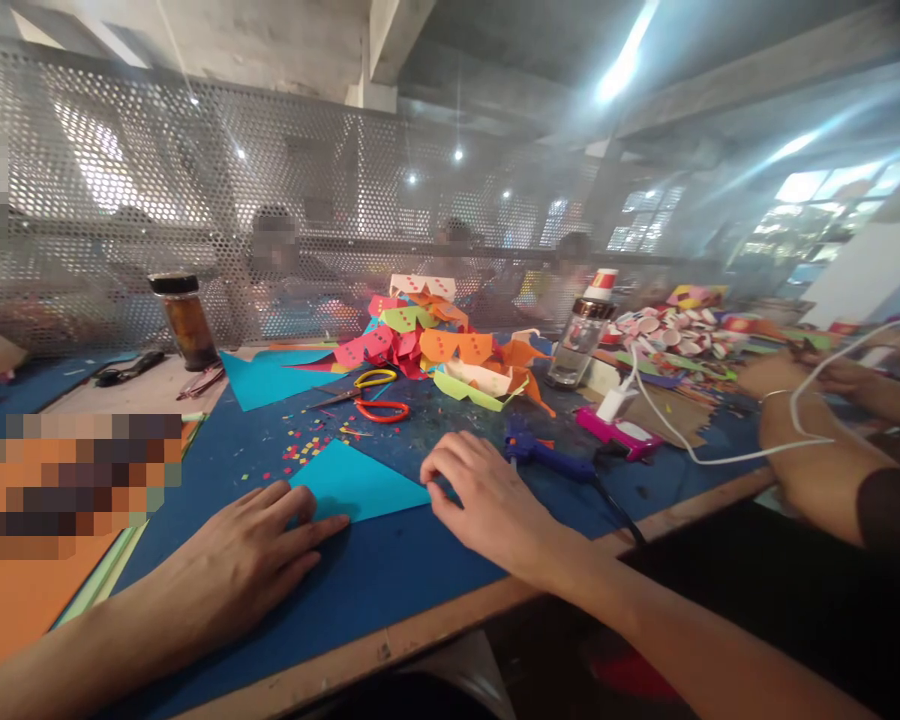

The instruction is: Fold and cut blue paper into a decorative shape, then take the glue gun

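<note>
Turquoise paper (358, 486), bottle (185, 318) of brown liquid (190, 332) beyond

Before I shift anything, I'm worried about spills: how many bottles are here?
2: a dark-lidded bottle of brown liquid at the back left, and a clear bottle right of the paper pile. More may be hidden.

In front of you, a screen (345, 190) of perforated metal runs along the far side of the blue-topped table (435, 590), whose near edge (390, 645) is pale brown. Above you, a bright tube light (628, 50) shines under the grey ceiling (502, 60); to your right, daylight fills a paned window (844, 195).
</note>
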Demonstrator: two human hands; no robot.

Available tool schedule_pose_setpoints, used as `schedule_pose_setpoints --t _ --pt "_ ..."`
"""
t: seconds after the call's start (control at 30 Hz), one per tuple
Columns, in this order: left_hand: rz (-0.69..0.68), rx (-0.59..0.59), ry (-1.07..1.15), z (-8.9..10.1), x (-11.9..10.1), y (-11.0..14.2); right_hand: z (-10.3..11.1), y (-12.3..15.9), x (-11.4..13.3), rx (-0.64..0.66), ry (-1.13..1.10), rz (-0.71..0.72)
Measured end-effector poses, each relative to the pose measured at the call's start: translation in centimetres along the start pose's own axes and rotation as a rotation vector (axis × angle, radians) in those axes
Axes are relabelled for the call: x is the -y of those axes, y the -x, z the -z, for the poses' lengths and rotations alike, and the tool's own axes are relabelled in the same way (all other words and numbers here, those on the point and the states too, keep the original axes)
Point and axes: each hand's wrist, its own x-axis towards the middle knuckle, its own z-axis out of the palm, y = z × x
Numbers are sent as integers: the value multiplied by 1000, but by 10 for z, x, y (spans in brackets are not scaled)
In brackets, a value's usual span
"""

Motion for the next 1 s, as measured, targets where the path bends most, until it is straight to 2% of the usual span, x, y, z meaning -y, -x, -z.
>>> schedule_pose_setpoints --t 0.13,0.27,0.63,0.8,1.0 --pt "0 -12 -30 -1 -1 0 -13 -21 28 73 -132 160" --pt "12 1 -31 0 -1 1 -29 -37 40 172 -195 231" --pt "-26 -73 2 5 -1 -4 -35 -41 38 240 -299 191" --pt "-64 -120 15 5 2 -4 -38 -40 38 221 -306 186" --pt "-58 -108 10 -1 7 -2 -41 -40 40 185 -310 172"
